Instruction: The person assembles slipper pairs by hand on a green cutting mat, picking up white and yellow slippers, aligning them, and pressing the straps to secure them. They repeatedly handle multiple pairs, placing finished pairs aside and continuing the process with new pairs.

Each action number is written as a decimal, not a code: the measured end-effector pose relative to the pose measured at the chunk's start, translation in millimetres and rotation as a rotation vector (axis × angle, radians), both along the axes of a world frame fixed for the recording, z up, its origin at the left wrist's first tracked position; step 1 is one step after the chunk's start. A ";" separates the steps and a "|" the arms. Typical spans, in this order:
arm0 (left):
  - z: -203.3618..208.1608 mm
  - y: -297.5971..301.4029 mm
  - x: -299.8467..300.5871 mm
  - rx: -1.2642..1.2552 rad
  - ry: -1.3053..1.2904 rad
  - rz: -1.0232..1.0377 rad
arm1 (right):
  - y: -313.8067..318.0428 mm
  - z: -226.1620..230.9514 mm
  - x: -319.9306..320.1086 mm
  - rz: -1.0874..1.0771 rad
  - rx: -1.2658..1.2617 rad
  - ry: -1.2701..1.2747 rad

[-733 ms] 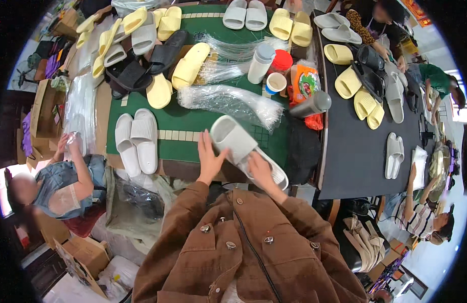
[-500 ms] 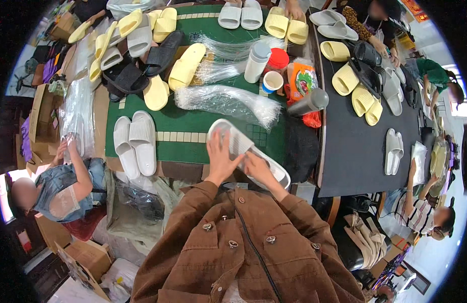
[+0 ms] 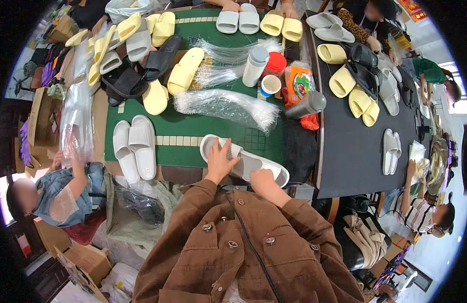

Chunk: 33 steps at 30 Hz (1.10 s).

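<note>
A light grey slide slipper lies slantwise at the table's near edge, its toe end to the left. My left hand grips it around the strap, with fingers over the top. Against the slipper's near side, by the footbed, rests my right hand. It is curled into a fist, and its fingertips are hidden, so what it holds cannot be made out. To the left, a pair of pale grey slippers lies side by side on the green table.
Clear plastic bags lie beyond my hands. Past them stand a white bottle, a paper cup and a grey tumbler. Yellow and black slippers are heaped at the far left. A dark table adjoins on the right; co-workers sit around.
The slipper has shifted slightly left and down toward me and lies flatter. My right hand has moved right and closed into a fist. A co-worker's hand now touches the far grey pair.
</note>
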<state>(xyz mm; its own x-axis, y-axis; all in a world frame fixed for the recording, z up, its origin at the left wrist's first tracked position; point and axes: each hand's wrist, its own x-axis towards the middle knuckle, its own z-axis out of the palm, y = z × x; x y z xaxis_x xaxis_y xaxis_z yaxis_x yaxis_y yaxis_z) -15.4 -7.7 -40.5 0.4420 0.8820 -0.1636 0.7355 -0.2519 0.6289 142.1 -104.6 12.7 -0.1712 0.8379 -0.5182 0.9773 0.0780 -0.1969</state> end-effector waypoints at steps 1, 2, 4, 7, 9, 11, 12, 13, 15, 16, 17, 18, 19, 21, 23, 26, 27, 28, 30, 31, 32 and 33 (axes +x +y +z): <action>0.4 0.6 -0.8 0.022 -0.003 0.012 | -0.8 -1.0 -3.3 -0.020 0.047 -0.030; 0.8 1.0 -1.6 0.044 -0.007 0.024 | -0.5 -1.5 -4.6 -0.002 0.081 -0.048; -1.2 3.4 -5.5 0.092 0.014 0.072 | 2.5 3.4 -7.2 0.035 0.147 -0.082; -9.7 20.6 -26.7 0.139 0.134 0.198 | 11.1 25.0 0.3 0.041 0.159 -0.166; -19.6 37.2 -59.7 0.117 0.143 0.290 | 12.7 35.0 10.4 -0.007 0.180 -0.138; -23.7 52.2 -92.5 0.095 0.210 0.286 | 11.2 39.0 20.5 0.004 0.241 -0.079; -23.7 60.2 -109.4 0.102 0.208 0.241 | 12.8 43.2 19.6 0.052 0.271 -0.081; -22.1 68.1 -126.6 0.110 0.208 0.198 | 15.6 49.6 16.5 0.102 0.302 -0.081; -17.1 78.9 -144.5 0.112 0.176 0.114 | 21.0 49.5 10.9 0.175 0.367 -0.046; -13.5 82.8 -150.3 0.108 0.148 0.077 | 24.9 50.2 6.5 0.225 0.393 -0.065; -11.1 85.7 -153.2 0.104 0.121 0.040 | 29.4 52.2 1.2 0.276 0.420 -0.082; -10.2 87.9 -152.7 0.108 0.112 -0.017 | 34.0 52.7 -4.4 0.327 0.448 -0.098; -9.2 90.2 -148.4 0.112 0.102 -0.076 | 38.0 44.7 -9.2 0.349 0.444 -0.131; -3.3 92.3 -126.5 0.114 0.129 -0.193 | 41.9 10.4 -8.8 0.379 0.475 -0.144; -2.7 89.1 -111.4 0.122 0.117 -0.296 | 43.4 -14.8 -7.8 0.425 0.547 -0.114; -4.1 81.4 -94.9 0.122 0.059 -0.358 | 39.2 -42.9 -12.3 0.263 0.373 -0.022; -4.2 79.9 -91.7 0.134 0.037 -0.356 | 34.1 -49.3 -9.9 0.199 0.320 0.013; -6.9 78.8 -90.7 0.146 0.016 -0.353 | 30.2 -48.9 -7.4 0.137 0.268 0.049; -10.1 75.1 -95.8 0.163 0.084 -0.296 | 22.0 -48.3 -5.8 0.075 0.221 0.068; -10.4 72.7 -97.1 0.192 0.159 -0.262 | 16.1 -49.0 -5.6 0.067 0.227 0.049; -9.9 72.1 -98.0 0.220 0.235 -0.227 | 12.4 -49.8 -5.3 0.061 0.234 0.030; -12.8 74.7 -99.0 0.144 0.285 -0.224 | 11.0 -54.1 -5.7 0.052 0.249 0.007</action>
<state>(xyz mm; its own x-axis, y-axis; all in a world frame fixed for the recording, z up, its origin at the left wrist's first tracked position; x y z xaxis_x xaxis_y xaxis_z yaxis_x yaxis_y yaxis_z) -114.4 67.0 -53.3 0.5812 0.7914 -0.1892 0.7922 -0.4972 0.3539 136.5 -93.6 -41.4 -0.2204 0.9295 -0.2956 0.9694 0.1751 -0.1721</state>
